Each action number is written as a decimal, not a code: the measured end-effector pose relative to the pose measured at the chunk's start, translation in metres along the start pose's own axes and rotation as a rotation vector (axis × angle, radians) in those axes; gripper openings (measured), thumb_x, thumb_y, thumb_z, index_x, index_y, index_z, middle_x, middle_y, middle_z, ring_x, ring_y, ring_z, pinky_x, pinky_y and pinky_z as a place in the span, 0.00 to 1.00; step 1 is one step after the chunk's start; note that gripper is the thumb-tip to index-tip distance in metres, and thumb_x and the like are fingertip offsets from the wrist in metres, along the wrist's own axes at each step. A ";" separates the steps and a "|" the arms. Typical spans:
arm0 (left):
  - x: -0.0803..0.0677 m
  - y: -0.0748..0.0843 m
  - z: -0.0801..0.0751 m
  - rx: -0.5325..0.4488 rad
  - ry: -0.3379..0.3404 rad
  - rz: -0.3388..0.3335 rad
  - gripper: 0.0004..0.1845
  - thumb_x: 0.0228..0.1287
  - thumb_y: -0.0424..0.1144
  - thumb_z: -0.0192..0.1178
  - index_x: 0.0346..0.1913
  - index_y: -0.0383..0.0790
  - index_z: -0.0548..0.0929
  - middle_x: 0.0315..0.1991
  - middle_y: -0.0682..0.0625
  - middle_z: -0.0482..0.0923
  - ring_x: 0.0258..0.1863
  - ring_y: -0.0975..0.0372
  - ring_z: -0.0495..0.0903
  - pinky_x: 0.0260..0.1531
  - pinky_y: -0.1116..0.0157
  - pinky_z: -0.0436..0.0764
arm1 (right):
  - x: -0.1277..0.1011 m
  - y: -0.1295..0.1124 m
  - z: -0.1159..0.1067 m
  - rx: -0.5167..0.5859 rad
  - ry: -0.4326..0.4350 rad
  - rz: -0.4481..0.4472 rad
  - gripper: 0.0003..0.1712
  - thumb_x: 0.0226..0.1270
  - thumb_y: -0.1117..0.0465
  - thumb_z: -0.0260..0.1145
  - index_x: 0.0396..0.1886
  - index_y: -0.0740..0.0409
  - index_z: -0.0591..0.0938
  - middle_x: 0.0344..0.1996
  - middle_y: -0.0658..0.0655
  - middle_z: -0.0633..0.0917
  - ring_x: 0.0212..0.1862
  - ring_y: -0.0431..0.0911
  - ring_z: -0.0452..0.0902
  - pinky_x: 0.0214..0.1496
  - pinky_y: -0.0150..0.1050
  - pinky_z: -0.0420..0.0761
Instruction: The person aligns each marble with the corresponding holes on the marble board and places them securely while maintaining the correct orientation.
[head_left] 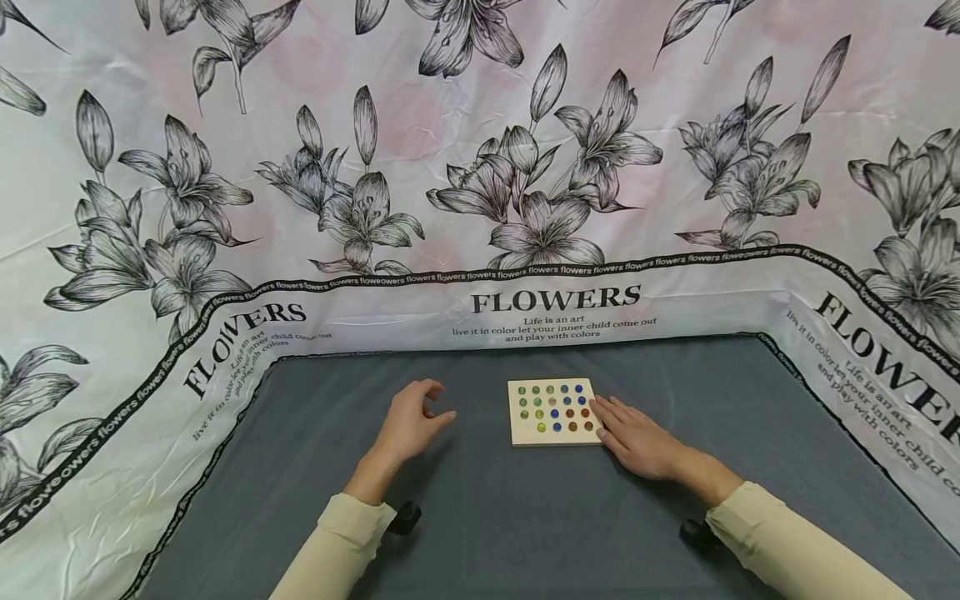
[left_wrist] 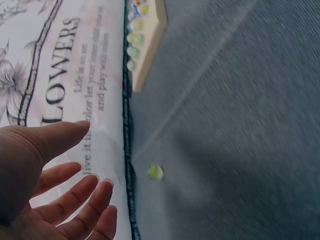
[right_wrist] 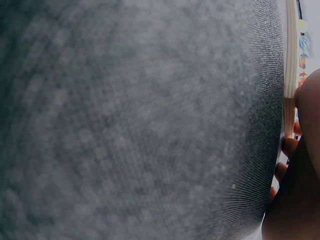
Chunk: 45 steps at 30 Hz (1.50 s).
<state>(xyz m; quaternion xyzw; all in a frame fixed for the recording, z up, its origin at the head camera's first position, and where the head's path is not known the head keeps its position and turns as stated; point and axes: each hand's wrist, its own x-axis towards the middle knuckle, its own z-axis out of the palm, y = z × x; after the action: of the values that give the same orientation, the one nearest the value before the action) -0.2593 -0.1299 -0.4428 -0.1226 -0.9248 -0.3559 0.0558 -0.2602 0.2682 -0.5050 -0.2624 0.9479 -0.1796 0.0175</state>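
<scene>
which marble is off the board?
The lone yellow-green marble, lying on the grey cloth near the open left hand. All the other marbles sit in holes of the wooden board.

The board (head_left: 553, 412) lies on the surface (head_left: 525, 517) at my twelve o'clock. My right grip (head_left: 637, 437) rests at its four o'clock edge; my left grip (head_left: 411, 421) sits apart at its nine o'clock, a loose marble (left_wrist: 155, 172) just beside it.
</scene>
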 end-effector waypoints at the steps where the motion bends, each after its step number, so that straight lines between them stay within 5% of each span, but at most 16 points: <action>1: 0.000 -0.002 0.000 0.001 0.003 -0.004 0.24 0.67 0.38 0.71 0.62 0.34 0.79 0.53 0.38 0.79 0.33 0.59 0.76 0.33 0.60 0.77 | 0.000 0.000 0.000 0.000 0.000 0.000 0.34 0.85 0.51 0.49 0.80 0.65 0.59 0.79 0.66 0.60 0.79 0.66 0.51 0.76 0.62 0.53; 16: -0.001 -0.028 0.003 0.030 -0.028 -0.071 0.27 0.62 0.34 0.73 0.61 0.27 0.78 0.52 0.37 0.79 0.38 0.55 0.80 0.38 0.56 0.82 | 0.003 0.002 0.000 -0.002 0.009 -0.007 0.33 0.85 0.52 0.49 0.80 0.66 0.58 0.78 0.67 0.60 0.78 0.67 0.51 0.76 0.63 0.53; 29: 0.008 -0.031 0.014 0.005 -0.076 -0.098 0.21 0.65 0.36 0.71 0.56 0.28 0.82 0.46 0.41 0.82 0.39 0.54 0.81 0.40 0.54 0.82 | 0.001 0.000 -0.001 -0.007 0.009 -0.001 0.34 0.86 0.51 0.48 0.80 0.65 0.58 0.78 0.68 0.60 0.78 0.67 0.51 0.76 0.64 0.53; 45: 0.018 -0.031 0.024 0.008 -0.029 -0.165 0.08 0.64 0.34 0.71 0.43 0.34 0.86 0.35 0.47 0.82 0.35 0.57 0.80 0.36 0.57 0.81 | 0.002 0.001 0.001 -0.012 0.001 0.008 0.34 0.86 0.50 0.47 0.80 0.65 0.58 0.79 0.66 0.59 0.79 0.66 0.51 0.76 0.63 0.53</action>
<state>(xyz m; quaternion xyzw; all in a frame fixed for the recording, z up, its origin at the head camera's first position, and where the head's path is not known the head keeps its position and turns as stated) -0.2851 -0.1329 -0.4768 -0.0510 -0.9339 -0.3536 0.0133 -0.2622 0.2676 -0.5064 -0.2588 0.9500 -0.1739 0.0162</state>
